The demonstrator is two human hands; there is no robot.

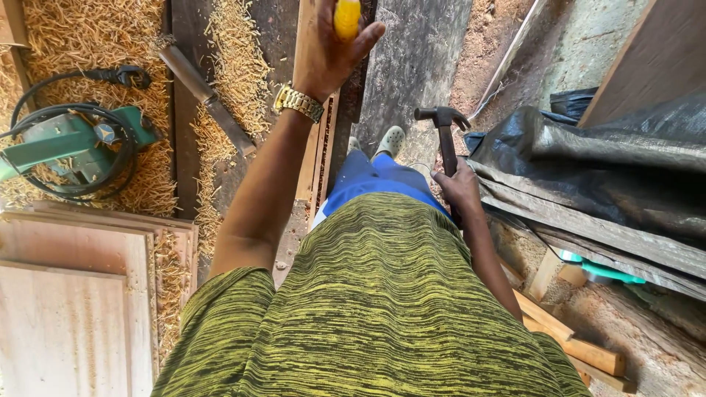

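My left hand [327,48] reaches forward at the top of the view, closed around a small yellow object [346,16]; a gold wristwatch [298,102] sits on that wrist. My right hand [460,185] hangs at my side and grips the dark handle of a claw hammer [443,121], its head pointing up and forward. Below the left hand narrow wooden strips [318,158] lie on a workbench. My green striped shirt fills the lower middle, with blue trousers and pale shoes [390,140] below.
A green power tool [70,140] with a black cord sits in wood shavings at left. A long chisel-like tool [209,95] lies beside it. Flat boards [66,294] stack at lower left. Black plastic sheeting [603,158] over planks stands at right, with wood offcuts [581,345] below.
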